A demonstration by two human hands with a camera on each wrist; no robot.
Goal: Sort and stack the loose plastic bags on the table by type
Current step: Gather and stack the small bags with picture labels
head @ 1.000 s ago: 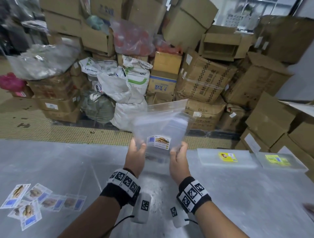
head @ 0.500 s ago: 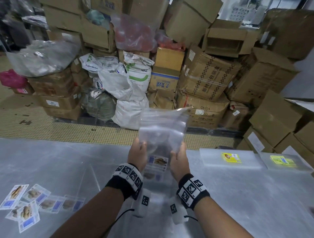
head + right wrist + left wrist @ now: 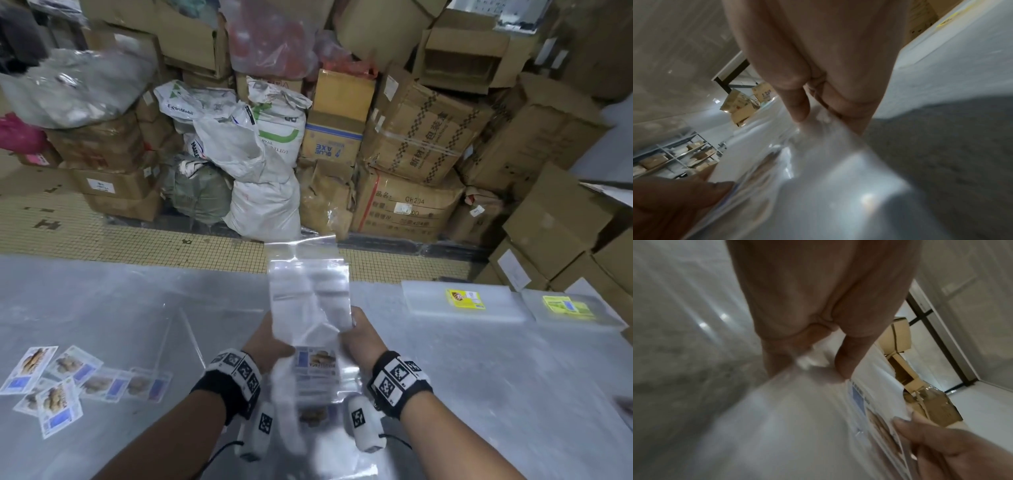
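Left hand (image 3: 270, 337) and right hand (image 3: 359, 337) each pinch a side of a bundle of clear bags (image 3: 310, 308), held upright above the table (image 3: 479, 377) at near centre. Step judged: squaring the bundle. Next: set it among the 2 stacks (image 3: 462, 305) far right, matching type.

Head view downward, wrist views close, blurry, perhaps facing

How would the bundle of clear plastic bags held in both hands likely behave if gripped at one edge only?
Probably floppy: the bundle of clear plastic bags already creases between the left hand and right hand. Likely slippery, since the glossy film shines in the right wrist view. It looks light, being thin sheets.
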